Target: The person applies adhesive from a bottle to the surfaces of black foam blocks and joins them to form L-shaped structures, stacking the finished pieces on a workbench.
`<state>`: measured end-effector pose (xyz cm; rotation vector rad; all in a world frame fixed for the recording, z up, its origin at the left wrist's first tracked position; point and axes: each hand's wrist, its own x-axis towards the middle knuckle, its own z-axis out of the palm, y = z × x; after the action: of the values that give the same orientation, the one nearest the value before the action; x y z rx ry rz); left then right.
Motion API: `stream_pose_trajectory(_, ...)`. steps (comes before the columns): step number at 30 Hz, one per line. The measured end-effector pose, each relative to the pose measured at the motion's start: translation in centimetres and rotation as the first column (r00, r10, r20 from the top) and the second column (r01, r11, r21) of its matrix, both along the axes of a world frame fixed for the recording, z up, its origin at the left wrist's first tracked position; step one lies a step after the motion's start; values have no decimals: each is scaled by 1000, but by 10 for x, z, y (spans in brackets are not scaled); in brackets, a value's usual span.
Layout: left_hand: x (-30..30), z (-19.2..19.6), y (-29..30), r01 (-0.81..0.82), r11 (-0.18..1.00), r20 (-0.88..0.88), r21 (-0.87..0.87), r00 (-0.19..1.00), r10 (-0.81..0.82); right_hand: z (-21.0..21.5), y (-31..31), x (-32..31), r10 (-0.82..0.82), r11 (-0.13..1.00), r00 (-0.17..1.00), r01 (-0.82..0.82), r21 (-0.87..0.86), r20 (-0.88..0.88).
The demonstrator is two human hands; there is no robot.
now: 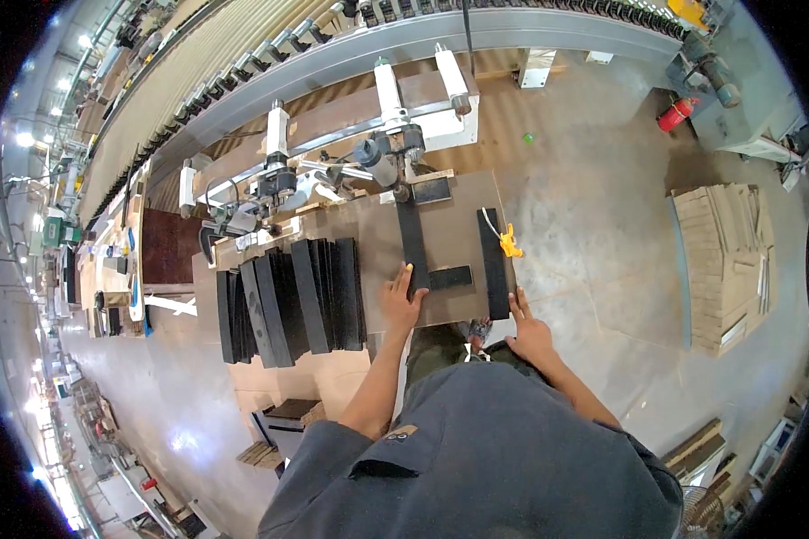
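Note:
My left hand (403, 301) grips the near end of a long black strip (411, 235), its index finger lying along the top and the thumb at the end. The strip's far end reaches under a boring head (402, 191). Beside my thumb, a short black block (450, 277) lies crosswise on the brown tabletop (460, 234). With its fingers stretched out, my right hand (529, 332) rests at the table's right edge, next to the near end of another black strip (492, 269). Its palm holds nothing visible.
Several black strips (310, 296) stand in leaning rows on the table's left. A yellow tool (510, 241) with a pale hose sits at the right edge. Behind stands a machine with white cylinders (388, 94). A board stack (724, 265) and red extinguisher (677, 114) are right.

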<state>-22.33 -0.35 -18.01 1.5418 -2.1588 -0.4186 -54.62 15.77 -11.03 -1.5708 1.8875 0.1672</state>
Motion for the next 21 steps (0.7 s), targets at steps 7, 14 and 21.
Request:
stream_pose_trajectory(7,5,-3,0,-4,1000,21,-20,1000,5,-5,5,6,-34,999,999,35,-38,19)
stream_pose_trajectory(14,1,-1,-1,4,997,-30,-82,1000,-6,-15,10,6,-37,994,999,36,-103,-10)
stream_pose_trajectory(21,7,-10,-1,-5,994,-91,-106,996,-4,-15,8,7,-14,996,1000,14,-91,10)
